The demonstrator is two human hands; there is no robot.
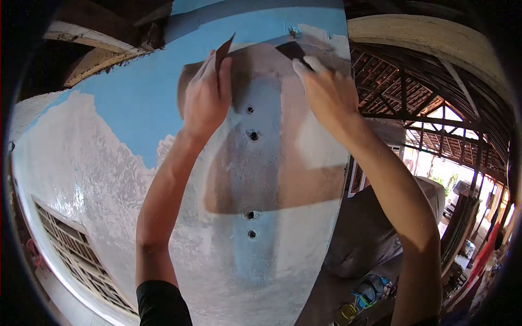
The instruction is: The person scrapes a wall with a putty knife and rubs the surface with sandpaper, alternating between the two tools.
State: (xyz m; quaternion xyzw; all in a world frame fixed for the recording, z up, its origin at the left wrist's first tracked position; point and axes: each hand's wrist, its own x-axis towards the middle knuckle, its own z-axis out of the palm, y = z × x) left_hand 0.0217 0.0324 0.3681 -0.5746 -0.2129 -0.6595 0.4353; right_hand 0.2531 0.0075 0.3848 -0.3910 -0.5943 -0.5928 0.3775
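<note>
Both arms reach up to a wall [201, 239] with blue paint at the top and pale, patchy plaster below. My left hand [207, 98] grips a thin brown sheet [224, 49], whose pointed corner rises above the fingers. To the right, my right hand [329, 89] has its fingers round a dark flat piece [291, 50] close to the wall's upper right edge. What the dark piece is cannot be made out. Between and below the hands runs a faded blue vertical strip [254, 174] with several dark holes.
A slatted vent [81, 250] is at the lower left. Wooden beams [92, 35] cross the upper left. Right of the wall edge are a covered bulky object [364, 228], a tiled roof frame [413, 92] and a clear container [371, 288] on the floor.
</note>
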